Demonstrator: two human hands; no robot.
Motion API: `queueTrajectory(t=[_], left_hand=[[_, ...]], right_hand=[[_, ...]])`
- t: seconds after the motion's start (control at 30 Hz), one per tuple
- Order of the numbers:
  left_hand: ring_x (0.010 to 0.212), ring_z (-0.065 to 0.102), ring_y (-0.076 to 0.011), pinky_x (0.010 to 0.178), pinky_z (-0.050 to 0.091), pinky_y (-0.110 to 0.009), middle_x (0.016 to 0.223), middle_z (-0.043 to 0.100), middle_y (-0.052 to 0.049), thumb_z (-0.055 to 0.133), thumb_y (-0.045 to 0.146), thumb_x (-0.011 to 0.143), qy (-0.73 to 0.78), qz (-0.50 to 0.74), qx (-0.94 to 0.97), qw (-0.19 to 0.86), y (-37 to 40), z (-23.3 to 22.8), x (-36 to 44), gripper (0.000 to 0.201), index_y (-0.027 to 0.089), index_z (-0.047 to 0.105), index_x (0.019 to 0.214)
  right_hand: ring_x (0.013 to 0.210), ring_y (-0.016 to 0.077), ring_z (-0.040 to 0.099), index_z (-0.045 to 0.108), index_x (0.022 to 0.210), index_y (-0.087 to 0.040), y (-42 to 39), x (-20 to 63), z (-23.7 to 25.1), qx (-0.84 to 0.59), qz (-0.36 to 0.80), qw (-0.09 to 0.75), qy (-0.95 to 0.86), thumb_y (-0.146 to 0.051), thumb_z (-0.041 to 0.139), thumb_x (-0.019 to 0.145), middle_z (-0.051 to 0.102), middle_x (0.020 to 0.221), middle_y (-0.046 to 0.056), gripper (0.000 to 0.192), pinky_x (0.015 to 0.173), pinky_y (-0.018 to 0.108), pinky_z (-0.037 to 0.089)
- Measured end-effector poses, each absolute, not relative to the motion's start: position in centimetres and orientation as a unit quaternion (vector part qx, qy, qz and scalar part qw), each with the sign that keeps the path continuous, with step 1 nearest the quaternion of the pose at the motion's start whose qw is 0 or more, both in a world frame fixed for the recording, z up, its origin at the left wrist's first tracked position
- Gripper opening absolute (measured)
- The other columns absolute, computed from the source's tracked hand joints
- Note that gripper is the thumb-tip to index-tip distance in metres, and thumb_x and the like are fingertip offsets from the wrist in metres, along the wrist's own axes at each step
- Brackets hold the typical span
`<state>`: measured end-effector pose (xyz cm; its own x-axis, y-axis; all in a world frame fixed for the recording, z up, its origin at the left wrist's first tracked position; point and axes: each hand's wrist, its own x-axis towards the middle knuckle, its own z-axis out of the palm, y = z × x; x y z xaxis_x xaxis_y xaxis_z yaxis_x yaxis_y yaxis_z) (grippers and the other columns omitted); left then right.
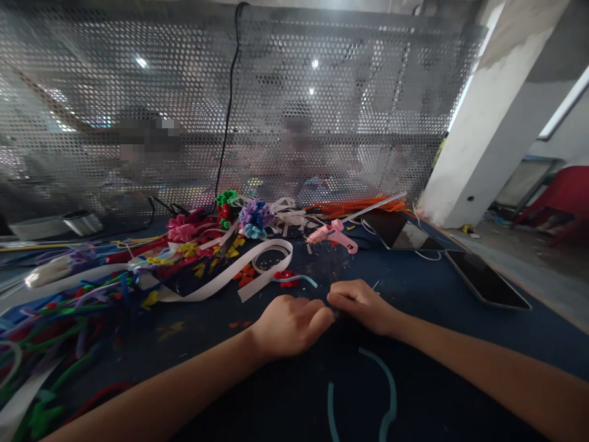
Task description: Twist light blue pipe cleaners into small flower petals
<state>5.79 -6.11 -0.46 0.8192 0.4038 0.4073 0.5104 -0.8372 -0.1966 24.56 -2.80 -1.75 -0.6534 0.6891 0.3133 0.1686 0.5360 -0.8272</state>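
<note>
Side by side over the dark blue tabletop, my left hand (294, 324) and my right hand (363, 305) are both closed, fingertips nearly meeting. Whatever they pinch between them is hidden by the fingers. Nearer to me lie two pieces of light blue pipe cleaner, a curved one (391, 387) and a shorter one (331, 408). Just beyond my hands, another light blue pipe cleaner (304, 278) lies against a red pipe-cleaner flower (286, 279). A pink hot glue gun (338, 235) with a long glue stick in it rests farther back.
Pipe cleaners (69, 325) in many colours heap up on the left, with white ribbon (216, 282) and a tape roll (271, 258) beside them. A phone (488, 279) and a dark tablet (400, 232) lie to the right. A perforated metal screen (340, 123) closes off the back.
</note>
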Motion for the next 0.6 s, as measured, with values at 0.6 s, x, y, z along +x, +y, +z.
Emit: queueTrajectory(t=[0.6], left_hand=[[0.084,0.057,-0.0169,0.074,0.044,-0.028,0.087,0.061,-0.002,0.05,0.015,0.083,-0.419,-0.295,-0.857,-0.06,-4.0,-0.3,5.3,0.009,0.019,0.056,0.088]], right_hand=[[0.074,0.0126,0.06,0.063,0.086,-0.018,-2.7,24.7,-2.2,-0.308,0.248,0.38,-0.836,-0.013,0.052,0.08,0.065,0.081,0.001,0.014,0.067,0.024,0.045]])
